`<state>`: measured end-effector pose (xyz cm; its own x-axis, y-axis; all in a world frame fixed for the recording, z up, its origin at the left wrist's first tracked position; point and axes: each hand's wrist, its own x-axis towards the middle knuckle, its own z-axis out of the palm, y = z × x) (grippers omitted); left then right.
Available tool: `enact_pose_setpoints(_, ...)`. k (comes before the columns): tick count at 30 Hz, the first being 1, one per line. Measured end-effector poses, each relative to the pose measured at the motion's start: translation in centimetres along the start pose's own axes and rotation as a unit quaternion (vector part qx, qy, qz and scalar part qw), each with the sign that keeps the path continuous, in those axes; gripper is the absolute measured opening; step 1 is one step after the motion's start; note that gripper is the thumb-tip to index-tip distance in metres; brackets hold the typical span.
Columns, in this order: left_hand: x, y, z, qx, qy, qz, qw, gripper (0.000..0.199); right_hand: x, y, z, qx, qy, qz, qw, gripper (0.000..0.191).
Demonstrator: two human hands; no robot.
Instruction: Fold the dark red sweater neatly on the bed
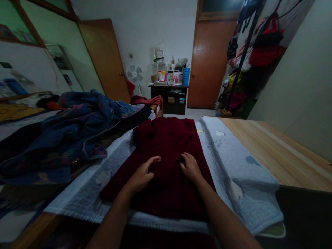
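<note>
A dark red garment lies spread and partly folded on a pale blue quilted cover, right in front of me. It looks like a knitted top, though its exact kind is hard to tell. Over its left-middle part is my left hand, fingers stretched out and thumb apart. My right hand rests on the right side of the cloth, its fingers slightly bent and apart from the thumb. Neither hand grips the fabric. Some creases run through the cloth between the hands.
A heap of blue patterned clothes lies to the left. On the right is a wooden board surface. Beyond stand a dark cabinet with items on it, a white fan and a closed door. Bags hang at the right.
</note>
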<state>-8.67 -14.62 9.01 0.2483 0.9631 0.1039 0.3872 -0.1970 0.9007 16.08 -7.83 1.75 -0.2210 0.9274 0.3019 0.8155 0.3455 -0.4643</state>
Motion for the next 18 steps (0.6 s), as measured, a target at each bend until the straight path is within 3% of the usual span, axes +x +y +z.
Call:
enact_pose_setpoints(3,0.8,-0.5,0.0,0.006,0.056,-0.013,0.998,0.066,0.0,0.1,0.1,0.005,0.0,-0.006,1.0,0.047)
enact_pose_setpoints(5,1.5,-1.0,0.2,0.086,0.102,-0.036,0.99,0.052,0.0,0.2,0.1,0.009,0.003,-0.006,1.0,0.046)
enact_pose_setpoints(7,2.1,-1.7,0.6,0.192,0.118,-0.077,0.971,0.053,0.1,0.2,0.1,0.013,0.009,-0.006,1.0,0.045)
enact_pose_setpoints(11,2.3,-2.6,1.5,0.29,0.048,-0.143,0.945,0.08,0.0,0.3,0.2,0.019,0.02,-0.012,1.0,0.043)
enact_pose_setpoints(18,1.0,-1.3,1.8,0.321,-0.044,-0.154,0.934,0.102,0.1,0.5,0.4,0.018,0.018,-0.011,1.0,0.044)
